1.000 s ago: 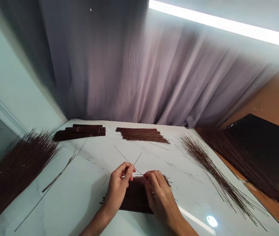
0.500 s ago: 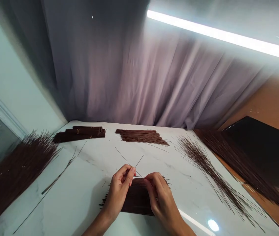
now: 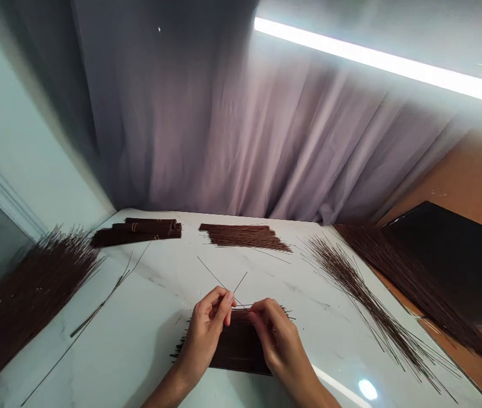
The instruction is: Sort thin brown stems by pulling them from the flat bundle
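Two thin dark brown sticks cross in front of me, a longer stick (image 3: pixel 212 273) and a shorter-looking stick (image 3: pixel 241 280). My left hand (image 3: pixel 204 326) is closed, pinching them near the crossing between thumb and forefinger. The longer one slants down to my right hand (image 3: pixel 282 337), whose thumb and fingertips are pinched on its lower end. Beneath both hands lies a wide pile of similar sticks (image 3: pixel 241 345), laid roughly side by side on the white marbled table (image 3: pixel 139 294). My hands cover parts of that pile.
Tied bundles (image 3: pixel 151 228) lie at the back left, beside a loose flat pile (image 3: pixel 245 236). A large heap (image 3: pixel 28 306) and a few stray sticks (image 3: pixel 100 306) are leftward. Rightward are a spread bunch (image 3: pixel 368 300) and long strands (image 3: pixel 428 283) by a black panel (image 3: pixel 449 255).
The tips of the crossed sticks have dipped very slightly, and my right hand has shifted a little. Both pinches are kept.
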A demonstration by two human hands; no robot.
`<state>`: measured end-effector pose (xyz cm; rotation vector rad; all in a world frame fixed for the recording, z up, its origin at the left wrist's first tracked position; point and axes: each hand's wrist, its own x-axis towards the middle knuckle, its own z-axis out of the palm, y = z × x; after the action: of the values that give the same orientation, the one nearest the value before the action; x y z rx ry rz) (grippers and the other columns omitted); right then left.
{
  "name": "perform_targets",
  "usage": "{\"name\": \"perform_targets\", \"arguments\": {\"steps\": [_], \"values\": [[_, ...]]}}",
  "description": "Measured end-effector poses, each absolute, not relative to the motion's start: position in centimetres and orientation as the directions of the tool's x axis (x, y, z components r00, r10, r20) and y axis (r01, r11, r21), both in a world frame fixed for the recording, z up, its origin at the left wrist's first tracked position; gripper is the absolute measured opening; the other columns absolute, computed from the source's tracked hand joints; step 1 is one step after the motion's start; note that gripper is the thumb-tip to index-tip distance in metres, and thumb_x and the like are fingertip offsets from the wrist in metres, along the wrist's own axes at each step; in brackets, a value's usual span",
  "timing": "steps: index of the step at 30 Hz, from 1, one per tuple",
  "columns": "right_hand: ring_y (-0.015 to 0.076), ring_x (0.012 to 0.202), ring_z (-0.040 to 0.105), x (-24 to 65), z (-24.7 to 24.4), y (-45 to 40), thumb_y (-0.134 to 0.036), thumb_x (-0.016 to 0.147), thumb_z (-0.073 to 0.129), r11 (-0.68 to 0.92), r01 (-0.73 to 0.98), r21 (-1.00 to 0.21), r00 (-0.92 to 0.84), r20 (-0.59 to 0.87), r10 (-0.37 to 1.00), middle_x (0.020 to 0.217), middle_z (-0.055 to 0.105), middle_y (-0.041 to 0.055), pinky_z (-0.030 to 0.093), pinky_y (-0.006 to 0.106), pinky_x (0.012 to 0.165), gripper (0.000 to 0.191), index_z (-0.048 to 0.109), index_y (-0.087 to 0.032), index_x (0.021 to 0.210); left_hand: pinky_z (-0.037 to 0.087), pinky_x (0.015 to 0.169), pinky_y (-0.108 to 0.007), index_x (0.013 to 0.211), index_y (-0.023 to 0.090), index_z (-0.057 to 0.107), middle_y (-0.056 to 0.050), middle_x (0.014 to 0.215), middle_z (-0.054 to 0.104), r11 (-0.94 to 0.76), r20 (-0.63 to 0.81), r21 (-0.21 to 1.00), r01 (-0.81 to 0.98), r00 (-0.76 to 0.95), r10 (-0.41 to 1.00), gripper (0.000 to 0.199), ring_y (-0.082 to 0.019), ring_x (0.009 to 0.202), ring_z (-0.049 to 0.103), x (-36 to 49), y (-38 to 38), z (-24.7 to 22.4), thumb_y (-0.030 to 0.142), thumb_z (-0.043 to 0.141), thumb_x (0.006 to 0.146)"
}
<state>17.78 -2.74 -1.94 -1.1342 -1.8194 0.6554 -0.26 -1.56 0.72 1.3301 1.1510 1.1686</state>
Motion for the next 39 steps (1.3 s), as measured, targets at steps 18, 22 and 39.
{"name": "perform_targets", "arguments": {"steps": [18,22,39], "values": [[0.013,0.054,0.058,19.7,-1.1,-4.1,-0.022,0.101,0.049,0.471,0.545,-0.694,-0.268,0.389,0.882,0.07,0.066,0.0008,0.044,0.023,0.049,0.022,0.068,-0.02,0.09,0.035,0.065,-0.025,0.076,0.021,0.058,0.005,0.058,0.047,-0.064,0.018,0.987,0.148,0.293,0.956,0.037,-0.015,0.062,0.045,-0.1,-2.2,1.5,0.047,0.049,0.102],[0.0141,0.063,0.063,21.1,2.1,-0.4,-0.019,0.099,0.054,0.457,0.546,-0.702,-0.451,0.214,0.867,0.073,0.069,-0.0001,0.048,0.023,0.058,0.02,0.068,-0.02,0.084,0.035,0.065,-0.025,0.075,0.02,0.056,0.004,0.059,0.051,-0.053,-0.027,0.984,0.17,0.438,0.898,0.037,-0.015,0.062,0.047,-0.1,-3.6,1.3,0.046,0.05,0.101],[0.0156,0.069,0.064,20.8,3.0,-0.2,-0.025,0.1,0.055,0.477,0.545,-0.69,-0.417,0.27,0.868,0.077,0.071,0.001,0.05,0.025,0.06,0.021,0.07,-0.02,0.086,0.036,0.067,-0.026,0.073,0.021,0.054,0.003,0.062,0.05,-0.075,-0.025,0.978,0.194,0.469,0.883,0.039,-0.016,0.066,0.048,-0.1,-3.6,1.6,0.046,0.047,0.102]]}}
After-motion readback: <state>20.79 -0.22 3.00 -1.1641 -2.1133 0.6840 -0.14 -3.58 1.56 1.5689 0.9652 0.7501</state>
